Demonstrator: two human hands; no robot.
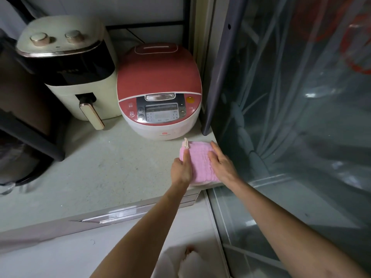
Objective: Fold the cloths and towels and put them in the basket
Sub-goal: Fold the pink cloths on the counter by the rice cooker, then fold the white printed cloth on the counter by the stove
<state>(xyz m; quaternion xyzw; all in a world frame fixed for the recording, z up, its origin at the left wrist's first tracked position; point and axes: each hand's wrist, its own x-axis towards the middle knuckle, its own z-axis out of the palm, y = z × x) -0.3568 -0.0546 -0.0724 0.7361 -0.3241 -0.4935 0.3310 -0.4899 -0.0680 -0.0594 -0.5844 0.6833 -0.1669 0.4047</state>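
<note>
1. Now both hands lie on a folded pink cloth [200, 161] at the right front corner of a pale countertop [100, 167].
2. The left hand [181, 167] rests along the cloth's left edge, fingers straight and flat, the forefinger reaching toward a small cream tag [186, 143] at the far left corner.
3. The right hand [220, 164] presses flat on the cloth's right side, fingers straight and pointing away from the person.
4. The cloth's near edge slightly overhangs the counter's front edge.
5. Just behind the cloth stands a red and white rice cooker [159, 91], lid closed, its control panel facing forward.
6. Left of the cooker, close beside it, stands a cream and black air fryer [68, 67] with two knobs on top and a handle at the front.
7. A dark-framed glass door [291, 97] with a leaf pattern rises directly right of the counter.
8. Something white [180, 261] shows at the bottom edge, between the forearms; what it is cannot be told.
</note>
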